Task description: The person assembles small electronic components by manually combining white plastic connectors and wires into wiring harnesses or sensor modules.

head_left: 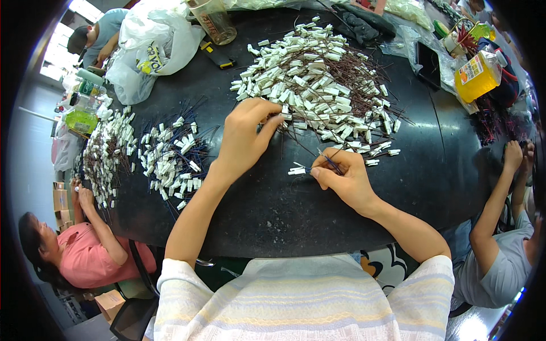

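A large pile of small white plastic connectors with thin brown wires [318,79] lies on the black table. At its near left edge my left hand [247,133] is closed, thumb and forefinger pinching a white connector [285,113] with a brown wire. My right hand [347,179], nearer to me and to the right, is closed around a few dark blue wires. White connectors [297,169] on those wires stick out to the left of its fingertips. A brown wire runs between the two hands; where its lower end goes is hidden by my right fingers.
Left of me lie a pile of blue-wired connectors [176,156] and another connector pile [111,150]. Farther off are a white plastic bag [151,48], a clear cup [213,23], a yellow-handled cutter [218,57], a phone [427,65] and a yellow drink bottle [479,77]. Other people sit around the table.
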The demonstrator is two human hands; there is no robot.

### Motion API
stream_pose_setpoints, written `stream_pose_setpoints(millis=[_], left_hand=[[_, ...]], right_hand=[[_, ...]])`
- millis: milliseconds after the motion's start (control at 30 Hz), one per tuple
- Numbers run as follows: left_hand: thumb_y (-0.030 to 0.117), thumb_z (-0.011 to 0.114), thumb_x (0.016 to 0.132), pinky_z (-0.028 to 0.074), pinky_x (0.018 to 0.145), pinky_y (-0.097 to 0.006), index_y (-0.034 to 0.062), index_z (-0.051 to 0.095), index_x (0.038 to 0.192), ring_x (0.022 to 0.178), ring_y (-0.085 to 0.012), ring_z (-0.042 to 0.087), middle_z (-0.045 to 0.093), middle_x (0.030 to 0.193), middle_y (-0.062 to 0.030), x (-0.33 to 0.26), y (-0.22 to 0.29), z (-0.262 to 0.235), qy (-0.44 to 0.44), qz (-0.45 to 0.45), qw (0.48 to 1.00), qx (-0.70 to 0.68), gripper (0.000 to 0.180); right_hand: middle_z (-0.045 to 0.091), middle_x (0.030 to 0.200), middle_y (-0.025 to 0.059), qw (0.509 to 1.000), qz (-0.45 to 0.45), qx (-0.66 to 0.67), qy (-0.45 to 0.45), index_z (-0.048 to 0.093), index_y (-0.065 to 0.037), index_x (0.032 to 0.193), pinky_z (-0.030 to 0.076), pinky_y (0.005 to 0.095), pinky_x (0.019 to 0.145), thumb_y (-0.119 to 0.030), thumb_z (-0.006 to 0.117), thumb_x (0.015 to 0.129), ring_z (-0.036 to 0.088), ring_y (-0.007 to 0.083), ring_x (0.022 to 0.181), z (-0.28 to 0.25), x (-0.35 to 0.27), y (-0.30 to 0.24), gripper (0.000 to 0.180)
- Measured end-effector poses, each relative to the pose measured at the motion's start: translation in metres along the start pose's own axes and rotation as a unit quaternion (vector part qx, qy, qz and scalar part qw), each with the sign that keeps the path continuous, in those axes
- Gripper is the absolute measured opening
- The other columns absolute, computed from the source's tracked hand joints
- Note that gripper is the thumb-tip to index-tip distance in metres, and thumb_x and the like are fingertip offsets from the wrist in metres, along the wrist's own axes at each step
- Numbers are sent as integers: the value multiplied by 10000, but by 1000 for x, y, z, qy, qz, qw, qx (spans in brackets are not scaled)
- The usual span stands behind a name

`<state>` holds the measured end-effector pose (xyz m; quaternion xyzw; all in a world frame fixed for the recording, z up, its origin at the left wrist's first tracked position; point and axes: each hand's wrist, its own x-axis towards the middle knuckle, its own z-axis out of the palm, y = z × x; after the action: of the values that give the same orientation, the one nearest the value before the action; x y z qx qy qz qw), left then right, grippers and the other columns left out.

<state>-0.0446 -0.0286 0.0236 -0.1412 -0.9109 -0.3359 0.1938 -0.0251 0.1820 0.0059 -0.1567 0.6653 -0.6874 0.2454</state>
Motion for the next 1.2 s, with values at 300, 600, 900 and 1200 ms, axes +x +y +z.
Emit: stream_pose_setpoints(millis=[300, 600, 900, 1200], left_hand=[[122, 648, 729, 429, 622, -335, 24, 622, 863, 676, -247, 544, 551, 718, -99, 8, -1, 4, -70, -4, 993, 96, 168], [-3, 651, 669, 444, 674, -350, 23, 612, 871, 750, -264, 548, 549, 861, -100, -7, 5, -8, -100, 47, 991, 77, 207], [-7, 662, 641, 444, 650, -302, 30, 591, 777, 738, -227, 541, 544, 836, -77, -13, 10, -1, -78, 81, 988, 108, 158], [-25, 587, 788, 414, 504, -189, -18, 562, 902, 635, -85, 540, 605, 797, -60, -38, 41, -12, 4, -254, 886, -387, 117]], right_hand=[[514, 600, 5, 999, 35, 35, 6, 552, 10, 775, 361, 183, 489, -66, 600, 784, 472, 45, 521, 0, 1, -2, 90], [533, 626, -15, 998, 16, 42, 31, 561, 1, 764, 366, 166, 488, -71, 637, 754, 470, 18, 536, 1, 1, 2, 105], [528, 657, -22, 999, 15, 11, 42, 570, 0, 767, 356, 160, 511, -67, 639, 748, 437, 8, 567, 2, 0, 0, 98], [517, 665, -28, 999, -2, 40, 28, 563, -8, 775, 350, 155, 508, -73, 634, 761, 437, 3, 574, 0, 0, 5, 97]])
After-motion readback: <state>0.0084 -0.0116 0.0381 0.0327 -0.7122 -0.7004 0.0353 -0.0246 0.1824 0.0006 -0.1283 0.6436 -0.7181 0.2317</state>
